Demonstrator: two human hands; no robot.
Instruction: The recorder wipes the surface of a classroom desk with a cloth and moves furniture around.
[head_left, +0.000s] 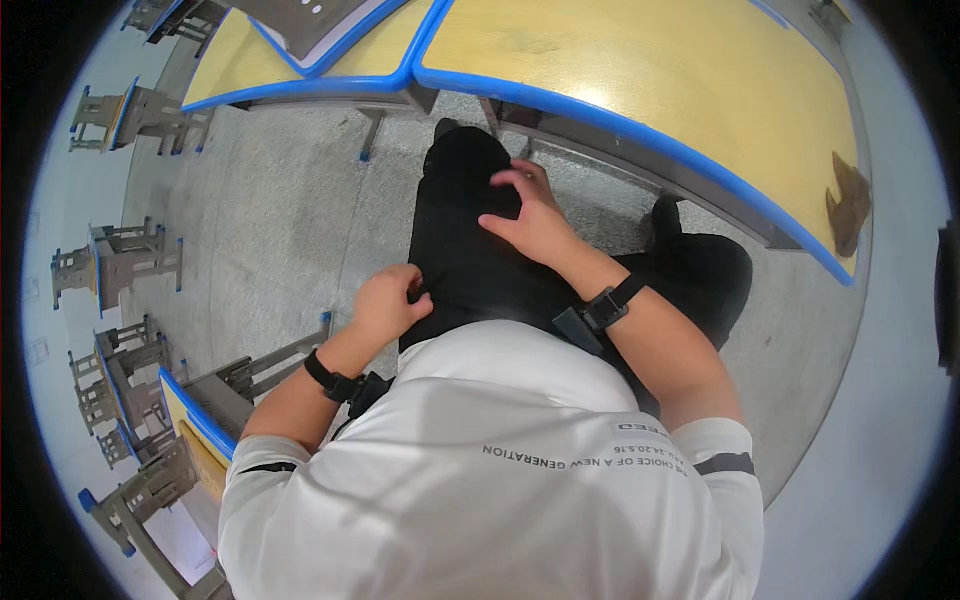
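Note:
My left hand (390, 300) is beside the upper thigh of my black trousers (469, 247), its fingers curled and its thumb at the cloth; whether it pinches the cloth is unclear. Over the thighs, nearer the knee, my right hand (536, 217) has its fingers bent and apart, holding nothing. Black straps with small dark buckled devices are around both wrists. A white T-shirt (487, 480) with printed writing covers my torso. Past the knees stands a yellow desk (637, 82) with a blue edge.
An irregular brown object (847, 206) lies at the desk's right end. A second desk (360, 56) adjoins on the left, bearing a dark flat item (319, 26). More desks and stools (124, 270) stand at left. Another blue-edged desk (199, 412) is close behind my left arm. A wall runs along the right.

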